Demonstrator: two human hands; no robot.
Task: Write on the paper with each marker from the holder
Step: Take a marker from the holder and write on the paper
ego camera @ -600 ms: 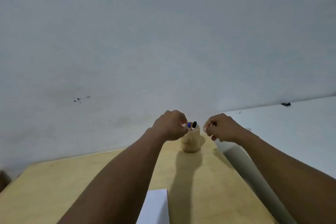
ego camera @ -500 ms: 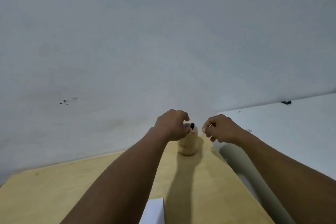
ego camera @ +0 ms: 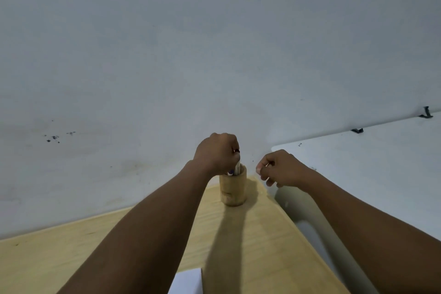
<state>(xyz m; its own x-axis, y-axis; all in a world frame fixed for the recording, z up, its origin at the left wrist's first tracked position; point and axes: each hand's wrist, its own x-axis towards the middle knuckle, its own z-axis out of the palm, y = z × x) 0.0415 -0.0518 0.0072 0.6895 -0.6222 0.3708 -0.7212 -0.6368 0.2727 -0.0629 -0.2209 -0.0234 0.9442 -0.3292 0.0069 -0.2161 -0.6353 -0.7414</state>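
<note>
A round wooden holder [ego camera: 234, 190] stands at the far right corner of the light wooden table [ego camera: 262, 241]. My left hand [ego camera: 218, 153] is right above it, fingers closed around a white-barrelled marker [ego camera: 238, 166] that stands upright, its lower end still inside the holder. A blue marker cap [ego camera: 230, 172] shows at the holder's rim under my hand. My right hand [ego camera: 279, 169] hovers just right of the holder with curled fingers and nothing visible in it. A corner of the white paper [ego camera: 188, 281] shows at the bottom edge.
A pale wall [ego camera: 214, 55] rises directly behind the table. To the right, past a gap, lies a white surface [ego camera: 370, 162] with small dark clips at its back edge.
My left hand has closed on a marker and risen a little above the holder's rim. My right hand has stayed beside the holder.
</note>
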